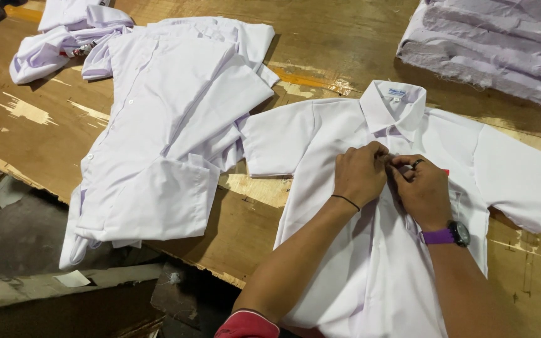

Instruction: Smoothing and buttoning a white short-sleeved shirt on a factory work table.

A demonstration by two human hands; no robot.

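A white short-sleeved shirt (320,134) lies face up on the wooden table (45,134), collar away from me. My left hand (359,174) and my right hand (422,188) meet on its front placket just below the collar (393,103). Both hands pinch the fabric there, fingertips touching each other. A thin black band circles my left wrist; a purple-strapped watch and a ring are on my right.
A pile of white shirts (170,125) lies to the left, reaching over the table's near edge. More crumpled white garments (57,37) sit at the far left. A stack of folded white cloth (489,44) is at the far right. The floor (26,238) shows below left.
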